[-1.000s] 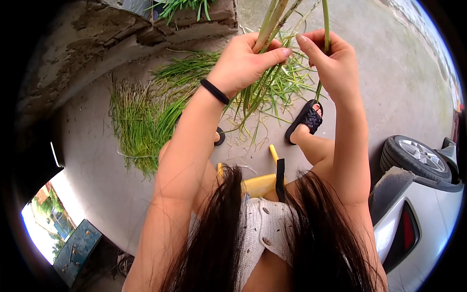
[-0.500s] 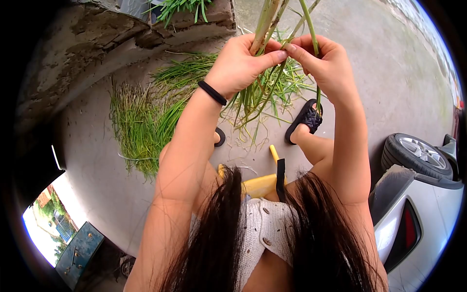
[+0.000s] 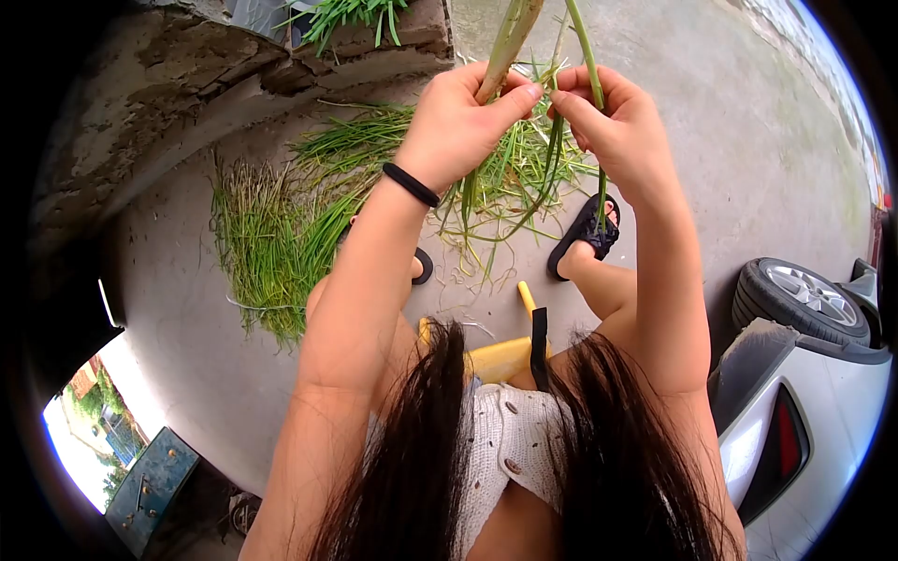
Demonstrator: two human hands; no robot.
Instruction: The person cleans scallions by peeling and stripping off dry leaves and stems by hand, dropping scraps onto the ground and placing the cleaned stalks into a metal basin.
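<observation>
At the top centre my left hand [image 3: 460,122] is wrapped round a small bunch of green stalks [image 3: 510,47], pale ends up and leaves hanging below. My right hand [image 3: 619,126], just beside it, holds a green stalk [image 3: 582,37] that hangs down past the palm. The fingertips of both hands almost meet at a thin strand between them. Beneath the hands, loose green stalks [image 3: 524,168] lie scattered on the concrete floor. A larger pile of long green stalks [image 3: 267,238] lies to the left.
A yellow stool [image 3: 500,358] is between my legs, with black sandals [image 3: 589,234] on my feet. More greens [image 3: 351,17] rest on a rough ledge [image 3: 393,47] at the upper left. A car wheel [image 3: 806,297] and silver bodywork [image 3: 823,421] stand at the right.
Both hands have come closer together, the right one moving left and slightly down. The strands between the fingertips have shifted, and fewer stalks stand above my left hand.
</observation>
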